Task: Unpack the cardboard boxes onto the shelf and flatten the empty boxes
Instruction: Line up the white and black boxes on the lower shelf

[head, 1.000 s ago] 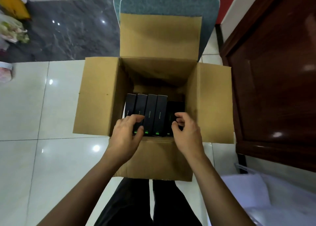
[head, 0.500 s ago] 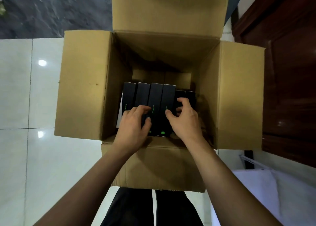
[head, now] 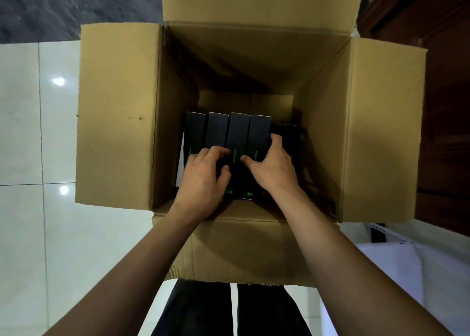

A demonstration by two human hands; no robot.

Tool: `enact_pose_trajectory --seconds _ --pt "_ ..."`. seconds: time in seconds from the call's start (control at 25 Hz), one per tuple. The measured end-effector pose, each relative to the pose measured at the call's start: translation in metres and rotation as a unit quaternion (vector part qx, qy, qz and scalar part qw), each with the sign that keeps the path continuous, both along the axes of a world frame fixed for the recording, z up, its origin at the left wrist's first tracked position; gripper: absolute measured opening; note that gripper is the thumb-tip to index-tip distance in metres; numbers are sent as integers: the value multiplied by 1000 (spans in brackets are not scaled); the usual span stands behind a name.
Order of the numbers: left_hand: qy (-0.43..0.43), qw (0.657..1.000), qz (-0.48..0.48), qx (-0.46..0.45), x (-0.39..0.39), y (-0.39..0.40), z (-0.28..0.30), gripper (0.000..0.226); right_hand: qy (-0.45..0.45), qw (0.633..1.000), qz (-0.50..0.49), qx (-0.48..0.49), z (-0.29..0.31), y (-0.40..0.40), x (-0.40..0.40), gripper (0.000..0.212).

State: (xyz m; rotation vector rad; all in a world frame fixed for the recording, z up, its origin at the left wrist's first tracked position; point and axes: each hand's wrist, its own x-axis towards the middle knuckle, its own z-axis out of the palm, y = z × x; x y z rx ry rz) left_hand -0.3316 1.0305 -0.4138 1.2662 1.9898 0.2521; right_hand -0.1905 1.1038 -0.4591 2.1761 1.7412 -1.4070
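Hands (head: 203, 173) (head: 270, 165) gripping black cartons (head: 239, 137) in cardboard box (head: 117, 114), fingertips hidden between.

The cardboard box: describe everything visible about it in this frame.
The cardboard box is plain brown corrugated card, standing open on a white tiled floor with all four flaps folded outward. It is deep and partly unpacked: a row of slim black boxes with green print stands upright along the near side, with bare bottom behind them. The left hand and right hand reach inside and grip those black boxes; the forearms cross the near flap.
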Motion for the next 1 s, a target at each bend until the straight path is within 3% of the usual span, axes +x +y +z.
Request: enact_pose_trajectory --seconds 0.32,0.56,0.76,1.0 --pt "35 998 -48 -17 7 6 -11 50 10 1000 -11 1 0 3 11 67" --pt "97 991 -85 -21 14 7 -14 53 -14 999 -37 29 9 8 28 64" --pt "135 987 -82 0 24 16 -16 57 -53 997 -34 46 9 6 39 72" --pt "114 988 -101 -13 44 31 -21 88 -99 993 18 66 15 -2 35 98"
